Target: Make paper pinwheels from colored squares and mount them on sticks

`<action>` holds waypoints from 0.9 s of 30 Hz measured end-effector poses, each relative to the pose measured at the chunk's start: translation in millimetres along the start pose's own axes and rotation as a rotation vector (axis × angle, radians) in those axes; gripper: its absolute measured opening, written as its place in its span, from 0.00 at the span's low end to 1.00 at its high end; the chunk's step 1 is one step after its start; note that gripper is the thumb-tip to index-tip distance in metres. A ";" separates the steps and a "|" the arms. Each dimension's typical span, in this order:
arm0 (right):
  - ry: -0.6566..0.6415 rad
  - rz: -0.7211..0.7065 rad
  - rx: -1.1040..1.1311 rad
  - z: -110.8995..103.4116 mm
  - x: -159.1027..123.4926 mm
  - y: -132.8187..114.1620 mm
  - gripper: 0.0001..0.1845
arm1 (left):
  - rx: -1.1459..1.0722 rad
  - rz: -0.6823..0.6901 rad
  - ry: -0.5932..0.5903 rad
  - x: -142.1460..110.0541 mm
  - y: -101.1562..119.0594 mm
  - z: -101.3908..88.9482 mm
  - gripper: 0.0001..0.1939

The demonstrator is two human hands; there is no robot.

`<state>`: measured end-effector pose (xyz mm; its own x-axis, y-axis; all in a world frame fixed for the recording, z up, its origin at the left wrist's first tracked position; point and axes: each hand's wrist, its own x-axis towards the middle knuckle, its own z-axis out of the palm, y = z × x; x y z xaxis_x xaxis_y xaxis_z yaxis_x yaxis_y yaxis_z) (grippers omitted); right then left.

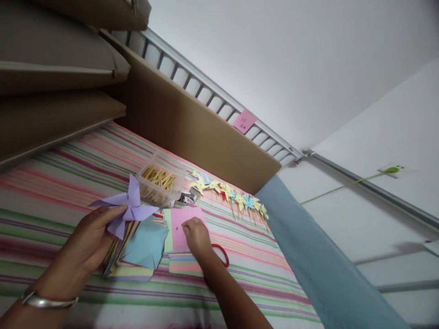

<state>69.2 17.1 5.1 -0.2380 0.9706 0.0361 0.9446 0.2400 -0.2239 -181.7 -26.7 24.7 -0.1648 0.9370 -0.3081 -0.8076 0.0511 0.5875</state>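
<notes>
My left hand (pixel 87 240) holds a purple paper pinwheel (pixel 128 211) by its lower edge, above a messy stack of coloured paper squares (pixel 144 249) topped by a light blue sheet. My right hand (pixel 196 236) rests with curled fingers on a pink paper sheet (pixel 180 226) that lies on a second, neater paper stack; whether it pinches anything small I cannot make out. A clear plastic box of wooden sticks (pixel 159 183) stands just beyond the pinwheel. A row of finished small pinwheels on sticks (pixel 229 196) lies to the right of the box.
Everything lies on a striped bedsheet (pixel 68 183). Red-handled scissors (pixel 222 256) lie beside my right wrist. A brown cardboard panel (pixel 192 132) leans against a metal bed rail with a pink note (pixel 244 121). Pillows (pixel 51 59) are stacked at the left. A blue cloth (pixel 308 260) hangs at the right.
</notes>
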 end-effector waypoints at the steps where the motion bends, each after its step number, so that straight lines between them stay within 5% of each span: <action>1: 0.002 -0.009 -0.012 2.2 -1.4 -2.6 0.12 | 0.005 0.003 -0.006 0.5 -0.2 0.0 0.11; 11: -0.050 -0.006 -0.102 28.1 11.9 -5.7 0.14 | -0.013 0.019 -0.024 -0.1 0.9 -2.5 0.11; 27: -0.156 -0.041 0.031 12.9 34.8 0.7 0.14 | 0.001 -0.013 -0.029 2.5 -4.9 -2.7 0.12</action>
<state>58.7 50.9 -6.3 -0.3106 0.9447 -0.1051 0.9265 0.2762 -0.2555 -179.6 -25.5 19.0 -0.1381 0.9458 -0.2939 -0.8091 0.0634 0.5843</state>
